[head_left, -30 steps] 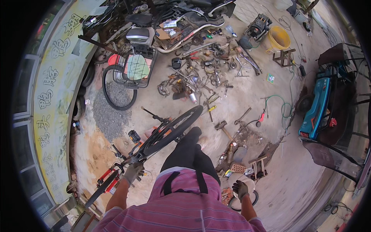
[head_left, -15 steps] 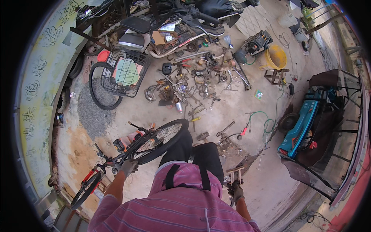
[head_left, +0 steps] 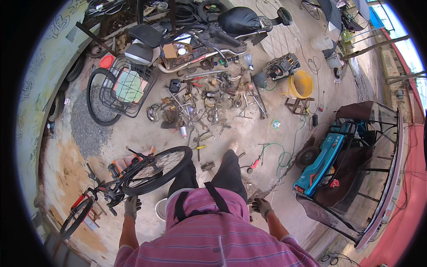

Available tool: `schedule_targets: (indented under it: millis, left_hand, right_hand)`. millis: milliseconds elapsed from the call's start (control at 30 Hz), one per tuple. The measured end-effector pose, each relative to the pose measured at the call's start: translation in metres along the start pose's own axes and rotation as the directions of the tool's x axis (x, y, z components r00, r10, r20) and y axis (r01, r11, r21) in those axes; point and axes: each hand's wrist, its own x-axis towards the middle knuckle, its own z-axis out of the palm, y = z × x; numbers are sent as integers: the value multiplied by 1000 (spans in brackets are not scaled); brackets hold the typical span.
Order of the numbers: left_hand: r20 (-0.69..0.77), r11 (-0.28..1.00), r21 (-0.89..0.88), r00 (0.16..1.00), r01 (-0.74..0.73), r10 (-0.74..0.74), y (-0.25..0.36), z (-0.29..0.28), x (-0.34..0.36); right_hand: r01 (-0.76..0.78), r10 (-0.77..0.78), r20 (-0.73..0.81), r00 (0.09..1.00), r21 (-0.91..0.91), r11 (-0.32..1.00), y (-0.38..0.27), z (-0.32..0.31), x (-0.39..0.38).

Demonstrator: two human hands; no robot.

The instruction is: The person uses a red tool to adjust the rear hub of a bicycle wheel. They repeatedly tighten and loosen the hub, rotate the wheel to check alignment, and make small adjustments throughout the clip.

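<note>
My left hand (head_left: 132, 206), in a grey glove, hangs just beside the bicycle (head_left: 116, 186) with its fingers loosely apart, holding nothing. The bicycle lies over on its side at the left, one black wheel (head_left: 161, 171) near my legs and the red-forked end farther left. On the other side, my gloved right hand (head_left: 262, 207) is beside my hip, fingers stretched out and nothing visible in them. A pale round basin (head_left: 160, 209) shows partly behind my left side; my shirt hides the rest.
Spread ahead on the concrete are several hand tools (head_left: 209, 102). A hammer (head_left: 208, 167) lies near my feet. A green hose (head_left: 281, 155) curls at right, before a teal three-wheeler (head_left: 327, 155). Farther off stand a yellow bucket (head_left: 300, 84), a wooden stool (head_left: 297, 106) and a scooter (head_left: 213, 42).
My left hand has let go of the bicycle. My right hand no longer holds the small wooden stool, which is out of sight. My legs have shifted, and the whole view has swung.
</note>
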Motion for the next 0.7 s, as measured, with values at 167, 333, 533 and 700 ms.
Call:
schedule_targets:
  millis: [167, 333, 533, 700]
  left_hand:
    - [-84, 994, -85, 994, 69, -76, -25, 44, -52]
    - [-116, 986, -92, 982, 138, -149, -41, 124, -127]
    - [64, 981, 57, 980, 187, -191, -33, 223, -170]
    - [91, 994, 68, 992, 83, -89, 4, 264, -163]
  right_hand:
    - [18, -9, 109, 994, -75, 997, -77, -26, 77]
    - [49, -32, 165, 986, -102, 994, -158, -70, 150]
    - [35, -30, 101, 994, -44, 998, -197, -152, 184]
    - [14, -12, 31, 999, -81, 997, -189, -190, 193]
